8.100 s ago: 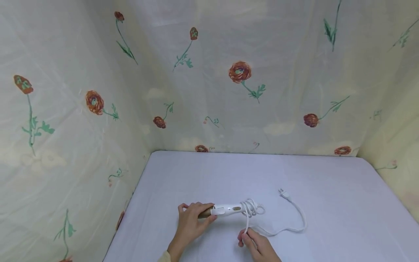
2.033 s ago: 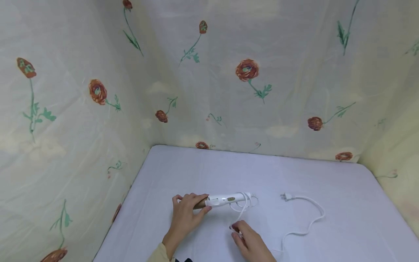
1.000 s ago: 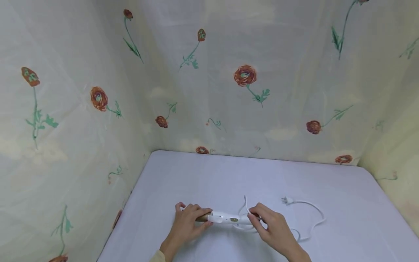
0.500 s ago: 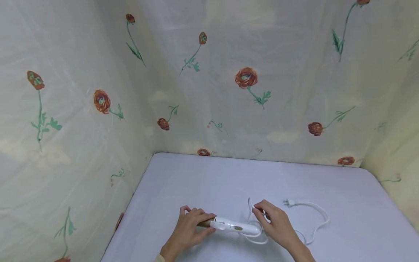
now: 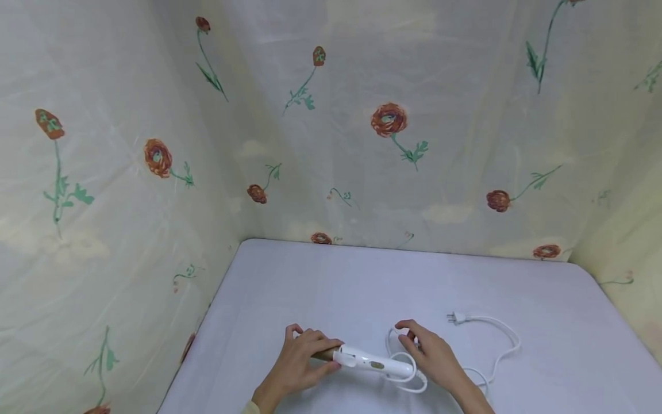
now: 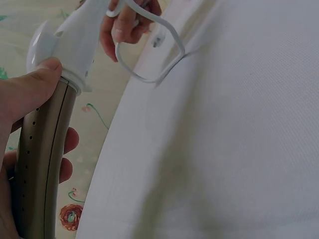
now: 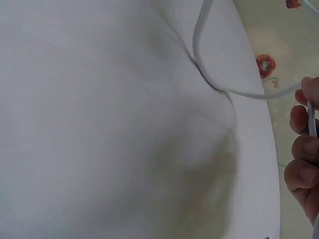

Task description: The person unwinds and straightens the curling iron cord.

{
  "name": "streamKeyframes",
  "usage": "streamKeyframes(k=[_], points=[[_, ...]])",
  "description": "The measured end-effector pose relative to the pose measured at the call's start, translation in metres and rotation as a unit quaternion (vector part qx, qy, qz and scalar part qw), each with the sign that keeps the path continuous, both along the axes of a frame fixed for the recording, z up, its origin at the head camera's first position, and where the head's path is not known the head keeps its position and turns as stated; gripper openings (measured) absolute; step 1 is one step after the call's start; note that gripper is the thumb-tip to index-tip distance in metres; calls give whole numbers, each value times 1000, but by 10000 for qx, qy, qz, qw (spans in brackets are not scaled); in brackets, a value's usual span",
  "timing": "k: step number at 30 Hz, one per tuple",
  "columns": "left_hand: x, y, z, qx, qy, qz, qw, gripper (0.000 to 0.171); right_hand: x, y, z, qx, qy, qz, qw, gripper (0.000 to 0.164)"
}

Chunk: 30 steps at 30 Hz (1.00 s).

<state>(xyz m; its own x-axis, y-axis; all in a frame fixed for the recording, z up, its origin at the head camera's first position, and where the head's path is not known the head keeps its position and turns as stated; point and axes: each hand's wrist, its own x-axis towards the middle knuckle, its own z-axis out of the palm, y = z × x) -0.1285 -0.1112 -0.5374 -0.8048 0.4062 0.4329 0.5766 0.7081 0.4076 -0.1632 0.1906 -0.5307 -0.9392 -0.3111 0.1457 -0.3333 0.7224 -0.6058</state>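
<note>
My left hand [image 5: 300,362] grips a curling iron by its bronze barrel [image 6: 42,159], thumb at the joint with the white handle [image 5: 369,362]. The handle points right in the head view. Loose loops of white power cord [image 5: 407,390] hang around the handle's end. Just right of that end, my right hand [image 5: 431,353] holds part of the cord between curled fingers. In the right wrist view the cord [image 7: 197,37] runs into this hand, whose fingers [image 7: 305,174] are partly cut off by the frame edge.
The cord's plug [image 5: 457,318] lies on the white table [image 5: 310,282] to the right, with a curved stretch of cord [image 5: 509,339] trailing from it. Floral fabric [image 5: 439,144] hangs behind and along the table's sides.
Several tight coils around the handle have become a few loose loops. My right hand has gone from in front of the handle to its right end. The plug end has shifted slightly.
</note>
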Motion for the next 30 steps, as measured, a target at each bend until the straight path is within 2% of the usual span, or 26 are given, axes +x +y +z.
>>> streamKeyframes(k=[5,9,12,15,17,19,21,23,24,26,28,30], points=[[0,-1,0,134,-21,-6,9999,36,-1,0,-7,135,8,16,9999,23],[-2,-1,2,234,63,0,9997,35,-2,-3,-11,419,562,24,9975,20],[-2,0,3,330,33,21,9994,36,-2,-6,-16,835,1127,71,9901,19],[-2,1,4,433,-48,80,9990,36,0,-12,-22,731,1778,243,9810,24],[-3,2,4,431,-54,164,9989,37,6,-17,-26,166,1734,353,9841,29],[-4,3,4,367,-24,260,9990,38,14,-21,-30,-329,1286,289,9907,32],[-5,3,4,250,41,369,9990,38,26,-25,-35,-559,601,-33,9966,36],[-6,3,3,188,81,483,9986,38,35,-29,-40,-268,335,-319,9986,35],[-7,3,3,167,101,539,9984,39,39,-31,-43,-69,465,-337,9983,36],[-8,2,3,173,141,660,9976,39,45,-35,-48,105,1066,-176,9941,40],[-9,0,4,253,178,806,9963,39,47,-40,-51,127,1779,112,9839,46],[-10,-2,4,299,251,970,9945,39,49,-46,-50,-52,2172,489,9749,57]])
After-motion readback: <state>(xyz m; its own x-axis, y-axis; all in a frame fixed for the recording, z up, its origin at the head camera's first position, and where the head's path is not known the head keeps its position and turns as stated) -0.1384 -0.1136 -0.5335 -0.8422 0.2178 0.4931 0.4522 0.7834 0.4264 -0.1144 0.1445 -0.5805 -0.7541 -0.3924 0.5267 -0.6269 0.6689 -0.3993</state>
